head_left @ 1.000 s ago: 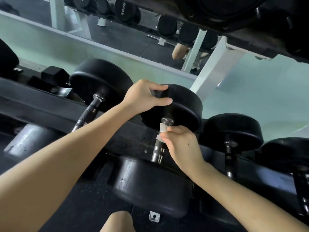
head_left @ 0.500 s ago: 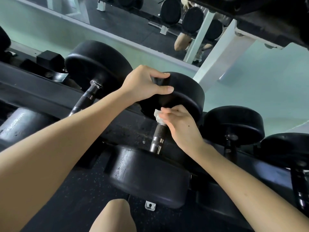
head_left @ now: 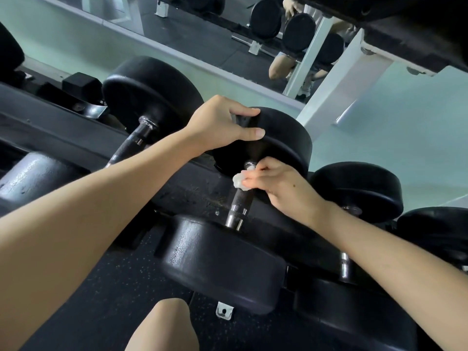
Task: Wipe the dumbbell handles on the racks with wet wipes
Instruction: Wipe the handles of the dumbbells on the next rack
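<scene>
Centre of frame: one black dumbbell [head_left: 222, 264] lies on the rack [head_left: 63, 127]. Its handle [head_left: 239, 202] runs from the near head at lower centre up to the far head [head_left: 286, 140].

Left hand [head_left: 220, 122]: grips the upper left rim of the far head, fingers curled over the edge, thumb laid straight along the face.

Right hand [head_left: 283, 183]: at the top end of the handle, just below the far head. Its fingertips pinch a crumpled white wipe [head_left: 238, 180] against the bar. The wipe touches the handle beside the chrome collar; the knurled stretch below it is bare. How far the fingers reach behind the bar cannot be told.

Second dumbbell [head_left: 152, 89]: upper left, same rack, just beside the first. Third dumbbell [head_left: 359, 188]: right of centre.

Mirror [head_left: 202, 39]: along the top edge, showing reflected dumbbells.

Knee [head_left: 164, 328]: bottom centre, over speckled floor [head_left: 101, 287].
</scene>
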